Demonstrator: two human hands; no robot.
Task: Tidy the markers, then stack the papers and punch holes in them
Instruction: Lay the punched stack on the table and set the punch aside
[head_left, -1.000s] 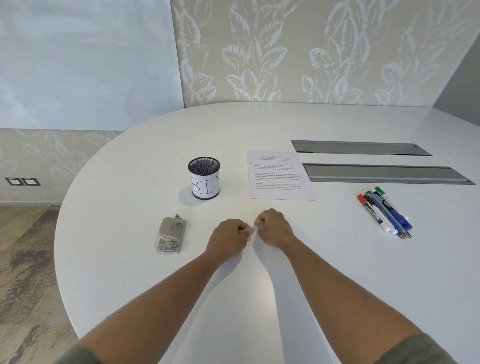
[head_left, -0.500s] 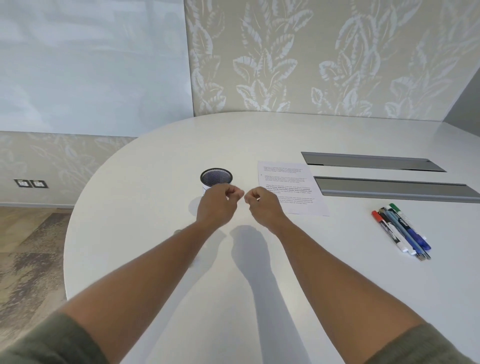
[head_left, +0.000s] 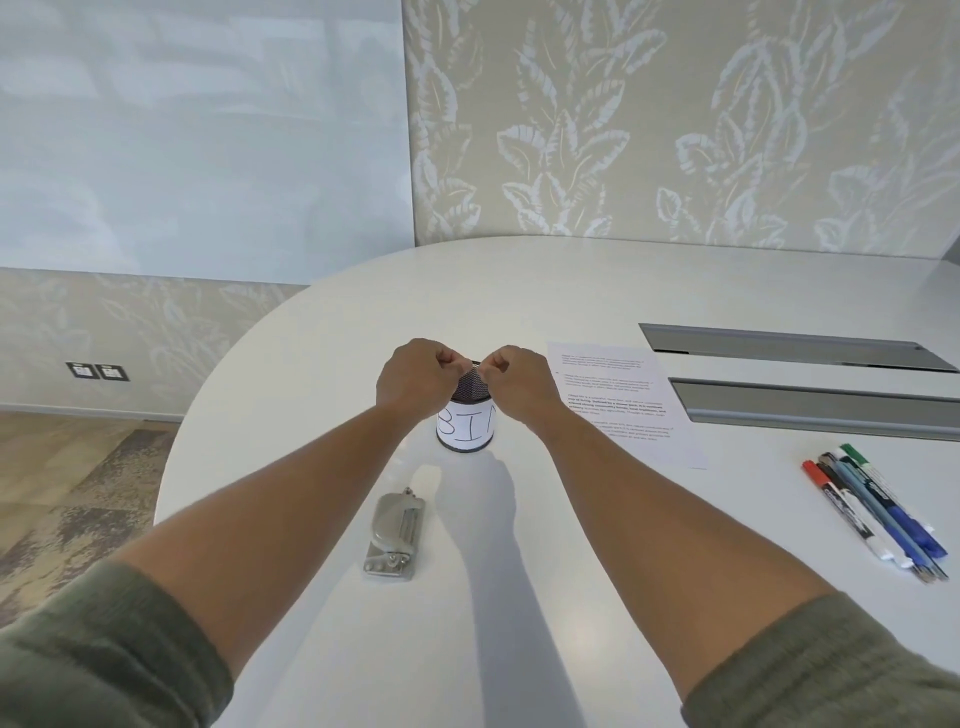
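Note:
My left hand (head_left: 415, 379) and my right hand (head_left: 519, 384) are both closed into fists. They hover knuckle to knuckle just over the mouth of a black mesh cup (head_left: 465, 428) with a white label reading "BIN". Nothing shows between the fingers. A printed sheet of paper (head_left: 623, 405) lies flat just right of the cup, partly under my right forearm. Several markers (head_left: 878, 514), red, black, blue and green, lie side by side at the right. A metal hole punch (head_left: 395, 532) rests on the table between my forearms, nearer the left one.
The white table (head_left: 571, 545) has a rounded left edge, with floor beyond it. Two grey cable slots (head_left: 779, 345) (head_left: 810, 405) run across the far right of the top. A leaf-patterned wall stands behind.
Both fists rose from the table surface and moved forward until they are above the cup's mouth. The view tilted up. Paper, markers and punch stayed put.

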